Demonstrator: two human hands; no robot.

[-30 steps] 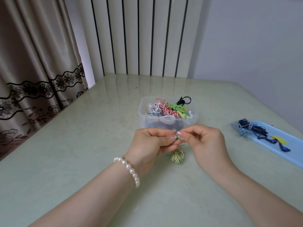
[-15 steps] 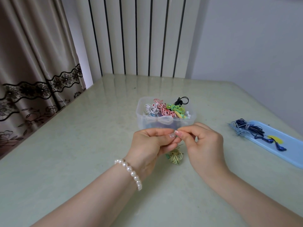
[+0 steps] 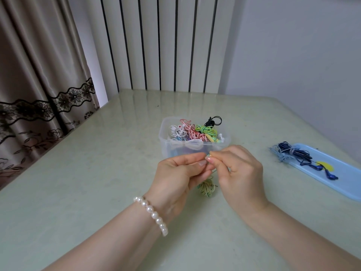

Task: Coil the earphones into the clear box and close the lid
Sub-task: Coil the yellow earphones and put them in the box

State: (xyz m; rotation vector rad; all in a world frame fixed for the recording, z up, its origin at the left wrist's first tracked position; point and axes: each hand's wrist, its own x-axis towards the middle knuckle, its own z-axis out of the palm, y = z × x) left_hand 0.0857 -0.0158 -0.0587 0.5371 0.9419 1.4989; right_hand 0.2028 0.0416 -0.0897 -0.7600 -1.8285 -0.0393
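Observation:
A clear box (image 3: 166,145) stands open mid-table, holding several coiled earphones in white, pink, green and black. Just in front of it, my left hand (image 3: 175,178) and my right hand (image 3: 240,173) meet fingertip to fingertip, both pinching the top of a yellow-green earphone cable. Its coiled bundle (image 3: 207,189) hangs below and between the hands, close to the tabletop. A light blue lid (image 3: 347,180) lies flat at the right with dark blue earphones (image 3: 297,153) on its near-left end.
The pale green table (image 3: 88,182) ends at a brown lace-trimmed curtain (image 3: 39,94) on the left, a striped panel (image 3: 162,45) behind and a wall at the right. A pearl bracelet (image 3: 152,214) circles my left wrist.
Both hands have stayed together in front of the box, with small finger shifts on the cable. The hanging bundle has barely moved.

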